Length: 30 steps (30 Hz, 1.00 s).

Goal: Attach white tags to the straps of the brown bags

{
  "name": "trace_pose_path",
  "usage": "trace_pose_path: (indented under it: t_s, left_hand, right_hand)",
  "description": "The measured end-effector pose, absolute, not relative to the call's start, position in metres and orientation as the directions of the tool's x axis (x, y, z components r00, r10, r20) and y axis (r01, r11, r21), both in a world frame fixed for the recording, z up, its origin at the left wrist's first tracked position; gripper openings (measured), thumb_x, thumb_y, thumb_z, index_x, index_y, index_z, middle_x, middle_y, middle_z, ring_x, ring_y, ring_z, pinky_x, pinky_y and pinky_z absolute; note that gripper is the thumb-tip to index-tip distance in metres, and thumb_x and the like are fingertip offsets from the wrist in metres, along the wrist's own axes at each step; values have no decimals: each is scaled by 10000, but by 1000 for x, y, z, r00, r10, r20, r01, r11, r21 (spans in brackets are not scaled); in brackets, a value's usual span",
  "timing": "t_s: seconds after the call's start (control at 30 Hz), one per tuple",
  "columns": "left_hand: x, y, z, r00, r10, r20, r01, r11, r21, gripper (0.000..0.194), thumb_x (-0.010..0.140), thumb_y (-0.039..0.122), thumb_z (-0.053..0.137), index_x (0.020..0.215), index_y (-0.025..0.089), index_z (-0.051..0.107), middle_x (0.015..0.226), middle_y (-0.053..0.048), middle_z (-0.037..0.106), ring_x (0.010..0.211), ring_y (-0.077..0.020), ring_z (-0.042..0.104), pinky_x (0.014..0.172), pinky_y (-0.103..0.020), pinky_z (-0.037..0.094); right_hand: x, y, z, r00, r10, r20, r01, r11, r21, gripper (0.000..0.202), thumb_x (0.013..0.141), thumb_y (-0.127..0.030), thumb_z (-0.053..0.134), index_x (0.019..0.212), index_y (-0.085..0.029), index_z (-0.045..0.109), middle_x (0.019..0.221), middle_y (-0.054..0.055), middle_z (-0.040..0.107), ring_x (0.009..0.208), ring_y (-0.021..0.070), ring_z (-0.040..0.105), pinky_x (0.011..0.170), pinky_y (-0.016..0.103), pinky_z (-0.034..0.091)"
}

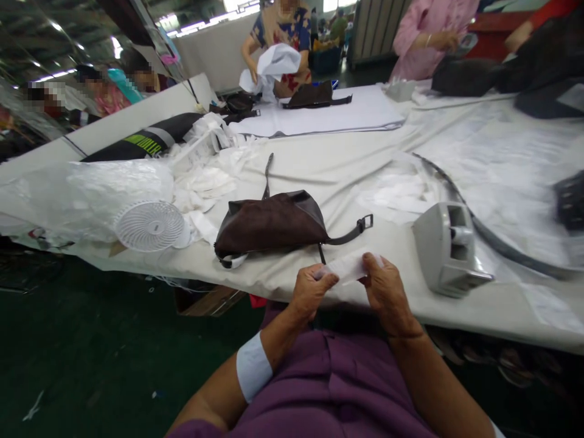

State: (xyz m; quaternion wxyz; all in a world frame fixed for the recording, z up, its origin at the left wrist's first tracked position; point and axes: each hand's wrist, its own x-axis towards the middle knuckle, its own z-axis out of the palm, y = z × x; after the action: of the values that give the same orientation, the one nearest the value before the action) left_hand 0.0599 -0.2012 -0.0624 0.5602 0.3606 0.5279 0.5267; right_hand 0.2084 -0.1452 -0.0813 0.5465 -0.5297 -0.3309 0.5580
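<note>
Between my two hands, just off the table's front edge, is a small translucent white sheet (349,267). My left hand (312,289) pinches its left end between thumb and fingers. The right end is pinched in my right hand (384,289). Right beyond my hands a dark brown bag (278,224) lies on the white-covered table (310,167). A strap with a buckle (360,227) reaches out from the bag's right side, and another thin strap (268,173) extends from behind it.
A white fan (152,226) and crumpled plastic (100,188) lie at left. A grey tape dispenser (447,249) stands at right, beside a long dark strip (502,246). Across the table a person (292,36) handles white material; a person in pink (426,39) is further right.
</note>
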Motion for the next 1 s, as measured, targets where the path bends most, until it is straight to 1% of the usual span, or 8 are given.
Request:
trace_pose_path:
  t_s: [0.1,0.2,0.27,0.33,0.47,0.6,0.87,1.0]
  left_hand:
    - [48,-195,-54,-37,977,-211,-108,206,972,378,634,428,716,549,153,469,519,51,372,508,-62,291,497,-226,197]
    - [39,-191,-52,63,965,-254,27,253,967,370,629,420,715,546,153,472,513,55,385,497,-64,306,489,-228,200]
    - [37,-190,-52,157,952,-262,72,253,965,379,633,434,716,557,151,475,512,63,365,493,-60,289,485,-229,190]
    - [37,-190,-53,210,941,-264,79,253,964,379,641,438,711,563,146,483,515,65,352,492,-57,275,485,-230,182]
    - [33,-194,-52,211,926,-314,15,319,948,273,661,376,674,643,127,562,562,41,448,511,-63,347,502,-218,236]
    - [26,-197,-51,239,916,-321,-38,339,940,202,700,331,607,717,130,592,600,26,512,503,-59,364,501,-212,260]
    - [33,-197,-58,202,910,-361,-182,397,899,344,600,365,721,622,168,440,539,59,448,479,-54,374,474,-201,275]
    - [39,-196,-56,230,901,-367,-175,409,896,409,585,376,756,632,178,402,542,80,385,467,-40,312,451,-198,233]
  right_hand:
    - [226,-147,-65,282,953,109,135,73,-988,364,686,-380,707,974,-194,583,936,31,612,748,156,563,596,273,453]
    - [233,-151,-46,-118,931,346,334,365,-869,350,725,-311,690,1048,-216,596,1094,73,611,969,219,574,782,351,474]
    - [230,-153,-41,-451,845,286,253,428,-868,319,761,-296,656,1066,-218,602,1121,81,616,1040,237,563,855,379,464]
    - [224,-154,-46,-603,778,175,163,335,-928,333,772,-293,646,1089,-212,584,1092,75,626,1015,227,579,851,366,471]
    - [216,-155,-67,-615,788,-29,75,22,-997,334,744,-309,682,1035,-195,564,784,10,607,675,140,575,608,253,460]
    - [214,-159,-77,-588,802,-103,12,-119,-993,405,713,-312,716,1059,-195,543,692,-25,547,571,107,515,517,215,402]
    - [214,-167,-70,-594,801,76,-49,58,-997,546,793,-297,654,1284,-260,417,998,48,576,852,168,588,735,284,484]
    - [214,-162,-63,-651,753,94,27,146,-989,479,847,-268,594,1296,-267,426,923,29,586,784,149,582,721,282,490]
